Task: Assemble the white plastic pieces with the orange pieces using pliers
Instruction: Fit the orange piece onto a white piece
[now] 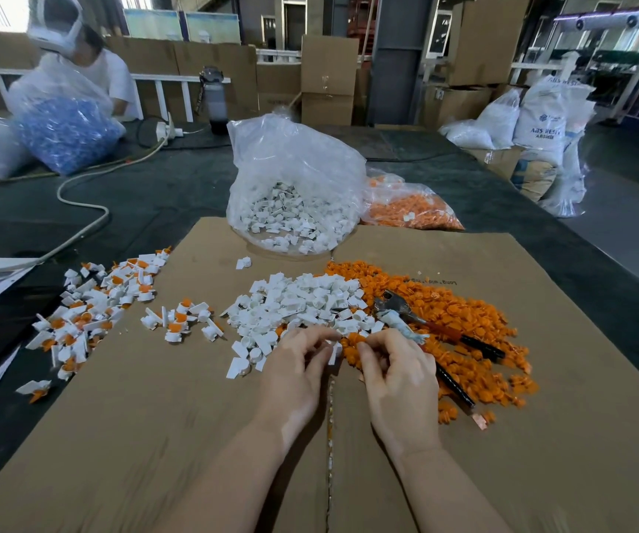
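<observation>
Loose white plastic pieces [295,302] lie heaped mid-cardboard, with a spread of orange pieces [464,321] to their right. The pliers [422,321] rest on the orange heap, dark handles pointing toward the near right. My left hand [298,363] pinches a small white piece [334,352] at the fingertips. My right hand [395,367] pinches an orange piece [360,338] just beside it. Both hands hover close together at the near edge of the heaps. Assembled white-and-orange pieces [91,309] are piled at the left.
A clear bag of white pieces [295,186] stands at the cardboard's far edge, a bag of orange pieces [410,209] to its right. The cardboard sheet [156,436] covers a dark table. Another person [79,59] handles a bag of blue parts [68,132] at far left. A cable [91,213] crosses the table.
</observation>
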The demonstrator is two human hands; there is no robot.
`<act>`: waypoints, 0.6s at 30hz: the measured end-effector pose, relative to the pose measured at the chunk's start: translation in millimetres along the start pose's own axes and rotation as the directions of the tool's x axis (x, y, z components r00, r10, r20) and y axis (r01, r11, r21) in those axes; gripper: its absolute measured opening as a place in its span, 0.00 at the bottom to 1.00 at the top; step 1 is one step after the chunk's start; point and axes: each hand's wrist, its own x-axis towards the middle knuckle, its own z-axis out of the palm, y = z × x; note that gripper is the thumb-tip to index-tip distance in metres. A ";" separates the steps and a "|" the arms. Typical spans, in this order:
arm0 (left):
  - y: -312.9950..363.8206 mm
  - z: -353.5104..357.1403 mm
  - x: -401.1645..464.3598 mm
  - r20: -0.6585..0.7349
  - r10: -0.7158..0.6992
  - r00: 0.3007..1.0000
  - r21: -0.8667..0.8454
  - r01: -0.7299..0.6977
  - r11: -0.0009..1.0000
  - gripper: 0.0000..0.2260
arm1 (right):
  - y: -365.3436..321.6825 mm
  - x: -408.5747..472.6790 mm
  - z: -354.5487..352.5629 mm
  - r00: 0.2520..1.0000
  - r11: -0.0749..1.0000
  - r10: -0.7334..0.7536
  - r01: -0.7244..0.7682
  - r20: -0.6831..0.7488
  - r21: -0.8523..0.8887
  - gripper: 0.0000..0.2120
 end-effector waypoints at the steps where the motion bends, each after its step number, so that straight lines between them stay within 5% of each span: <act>1: -0.2 -0.5 0.2 0.005 -0.014 1.000 -0.020 0.014 1.000 0.17 | -0.1 0.1 -0.1 1.000 1.000 0.003 -0.003 0.007 0.001 0.06; 4: 0.2 -0.9 -0.5 0.007 -0.062 0.998 -0.101 0.062 0.993 0.11 | 0.1 0.4 -0.5 1.000 1.000 -0.002 0.002 0.020 -0.004 0.06; 9: 0.5 -0.2 -0.2 -0.011 -0.036 0.999 -0.006 0.036 0.999 0.09 | -1.0 0.9 -1.7 0.999 1.000 -0.005 0.005 0.038 0.000 0.06; 18: -0.7 -3.0 1.3 -0.003 -0.204 0.979 -0.272 0.196 0.942 0.06 | -2.1 0.1 -1.3 0.993 0.997 -0.072 0.074 0.094 -0.019 0.06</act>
